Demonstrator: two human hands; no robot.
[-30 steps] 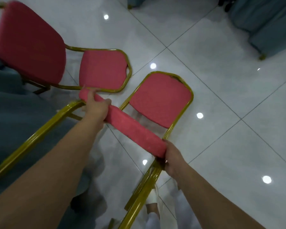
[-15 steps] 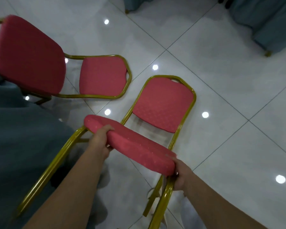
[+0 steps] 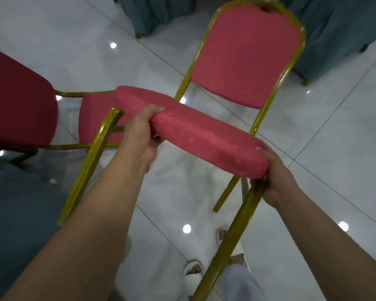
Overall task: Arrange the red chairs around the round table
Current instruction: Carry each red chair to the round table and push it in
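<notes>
The red chair [image 3: 204, 140], gripped by its seat edge in the left hand [image 3: 139, 135] and right hand [image 3: 274, 177], should be kept clear of the neighbouring chair [image 3: 20, 101] when lowered.

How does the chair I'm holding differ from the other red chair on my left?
The held chair is gripped at its seat edge by the left hand and right hand; the left chair is untouched. The held chair looks pinker; the left chair looks darker and is cut off by the picture's edge. Both have red padding and gold frames.
</notes>
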